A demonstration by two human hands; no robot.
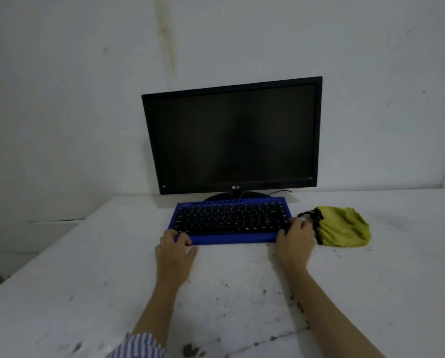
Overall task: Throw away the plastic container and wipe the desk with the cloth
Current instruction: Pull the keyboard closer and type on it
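A blue keyboard with black keys lies on the white desk in front of a dark monitor. My left hand grips the keyboard's front left corner. At the front right corner, my right hand grips it too, fingers curled over the edge. A yellow-green cloth with a black cord lies bunched just right of my right hand. No plastic container is in view.
Brown crumbs and stains dot the desk near its front and right of centre. The monitor's stand and cable sit behind the keyboard, against a stained white wall. The desk's left edge drops off at the far left.
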